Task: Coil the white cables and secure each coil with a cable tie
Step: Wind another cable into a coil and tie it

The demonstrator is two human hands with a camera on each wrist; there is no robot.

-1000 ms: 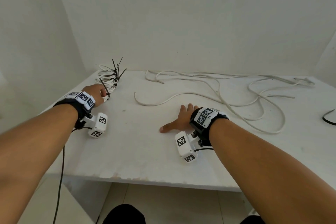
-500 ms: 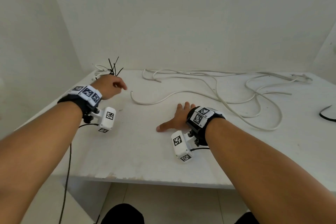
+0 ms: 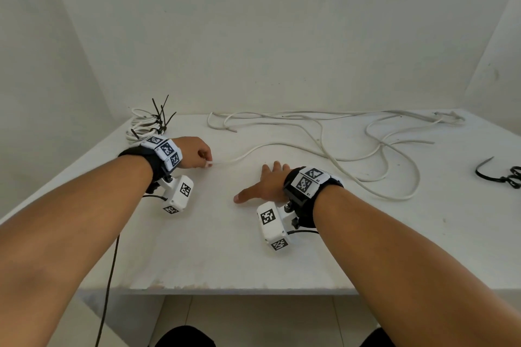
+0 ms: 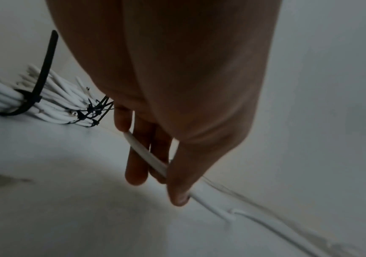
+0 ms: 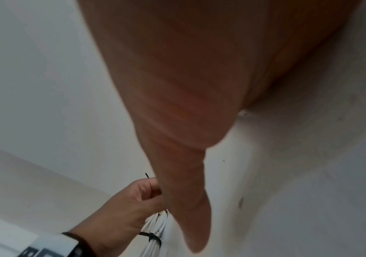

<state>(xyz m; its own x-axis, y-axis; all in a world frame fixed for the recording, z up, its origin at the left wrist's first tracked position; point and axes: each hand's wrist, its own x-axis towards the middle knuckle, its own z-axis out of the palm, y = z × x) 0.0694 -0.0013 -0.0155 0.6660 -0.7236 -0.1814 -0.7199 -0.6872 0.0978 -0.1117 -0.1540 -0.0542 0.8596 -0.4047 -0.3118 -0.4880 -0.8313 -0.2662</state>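
your left hand (image 3: 194,153) has left the tied coils (image 3: 142,125) and now pinches the loose white cable (image 3: 324,146) by its end on the worktop (image 3: 214,248). your right hand (image 3: 267,184) lies flat, fingers spread. draw even loops; keep the cable untwisted.

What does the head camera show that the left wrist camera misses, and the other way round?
Only the head view shows the right hand flat on the table, the spare cable ties at the right edge, and the whole loose cable. Only the left wrist view shows thumb and fingers pinching the cable's end. Both show the left hand and the tied coils.
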